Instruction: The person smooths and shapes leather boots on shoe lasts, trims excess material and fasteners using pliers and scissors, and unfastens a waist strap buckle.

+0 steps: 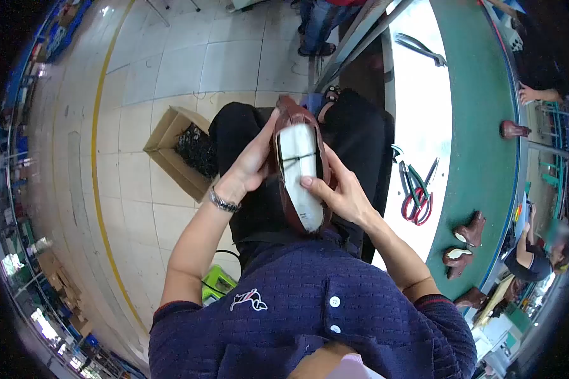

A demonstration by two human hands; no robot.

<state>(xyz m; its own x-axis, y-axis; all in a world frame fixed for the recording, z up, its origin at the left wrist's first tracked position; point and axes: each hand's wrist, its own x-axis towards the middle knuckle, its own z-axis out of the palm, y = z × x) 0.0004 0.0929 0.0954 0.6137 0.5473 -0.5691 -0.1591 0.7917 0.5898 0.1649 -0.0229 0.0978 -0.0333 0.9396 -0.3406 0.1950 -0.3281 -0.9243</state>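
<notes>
A brown leather shoe (291, 115) is held bottom up over my lap, its toe or heel end unclear to me. A white insole (300, 142) covers its underside, and a thin black cord or strap (297, 158) crosses the insole. My left hand (253, 161) is wrapped round the shoe's left side, with a metal-band watch (224, 201) on that wrist. Along the right side, my right hand (346, 189) grips the shoe, its thumb pressed on the white insole. The fingers behind the leather are partly hidden.
To my right, red-handled scissors (417, 205), green-handled pliers (406, 177) and metal pincers (420, 49) lie on a white bench (423, 114). Beyond runs a green belt (474, 139) with several brown shoes (471, 228). A cardboard box (164, 148) holds black scraps. Co-workers (530, 259) sit across.
</notes>
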